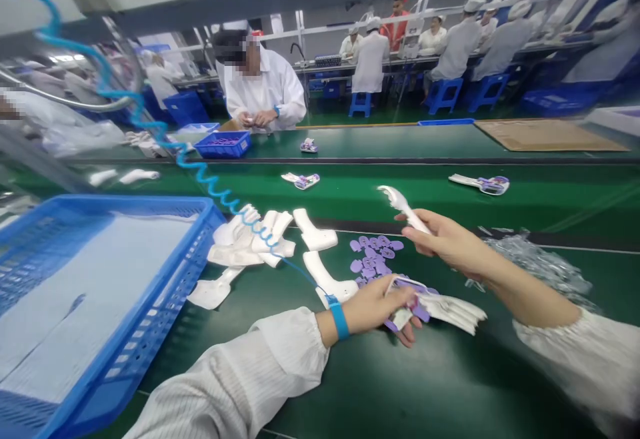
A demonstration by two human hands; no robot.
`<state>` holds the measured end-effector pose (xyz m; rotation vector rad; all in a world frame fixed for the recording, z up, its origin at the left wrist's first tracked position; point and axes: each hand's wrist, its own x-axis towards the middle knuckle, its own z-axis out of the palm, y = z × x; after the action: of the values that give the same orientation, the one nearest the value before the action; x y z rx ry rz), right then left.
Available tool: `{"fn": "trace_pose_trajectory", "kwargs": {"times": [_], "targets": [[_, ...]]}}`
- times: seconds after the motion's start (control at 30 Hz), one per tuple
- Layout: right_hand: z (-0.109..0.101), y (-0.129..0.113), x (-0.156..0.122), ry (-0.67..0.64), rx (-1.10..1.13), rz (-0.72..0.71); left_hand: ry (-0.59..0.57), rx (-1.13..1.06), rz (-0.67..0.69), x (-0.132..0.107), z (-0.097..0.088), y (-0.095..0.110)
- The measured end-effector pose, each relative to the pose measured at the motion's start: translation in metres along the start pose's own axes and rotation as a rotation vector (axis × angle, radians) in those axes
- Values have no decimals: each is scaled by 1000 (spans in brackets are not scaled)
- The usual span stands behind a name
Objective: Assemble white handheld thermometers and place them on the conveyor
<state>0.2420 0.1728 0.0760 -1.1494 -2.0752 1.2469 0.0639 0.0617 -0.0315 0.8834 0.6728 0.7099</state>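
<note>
The right fingers pinch a smooth, curved white plastic handle (413, 219), the right hand (450, 239) raised; the left hand (373, 306) grasps a white casing (450, 310) with purple fittings, its ridged end jutting beyond the fingertips. Just past the left fingers lie flat purple discs (373, 264); farther left, heaped hollow shells (250, 242), crossed by a coiled blue cord (210, 182). Crinkled clear plastic (543, 266) lies beyond the right wrist. Beneath the left fingers spreads a glossy green tabletop (400, 386); workers in white sit well beyond.

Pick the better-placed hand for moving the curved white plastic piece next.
Likely the right hand: it holds that piece, while the left hand holds a white-and-purple plastic assembly.
</note>
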Motion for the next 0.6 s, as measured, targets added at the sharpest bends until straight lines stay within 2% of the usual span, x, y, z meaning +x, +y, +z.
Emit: {"fn": "trace_pose_trajectory", "kwargs": {"times": [0.07,0.13,0.23,0.3,0.37,0.47,0.6], "targets": [[-18,14,-32,120,-104,-35,73,-120,-13,3,0,0],[-28,24,-59,163,-220,-84,109,-188,-49,4,1,0],[-27,36,-84,17,-336,-180,116,-191,-49,3,2,-1],[-20,44,-93,-115,-388,-236,111,-159,-25,0,3,-2],[-12,52,-98,-174,-435,-287,90,-134,-13,-4,4,-3],[-3,62,-102,-139,-494,-355,65,-76,36,-11,5,-3],[1,67,-104,-97,-544,-366,35,45,72,-19,7,2]]}}
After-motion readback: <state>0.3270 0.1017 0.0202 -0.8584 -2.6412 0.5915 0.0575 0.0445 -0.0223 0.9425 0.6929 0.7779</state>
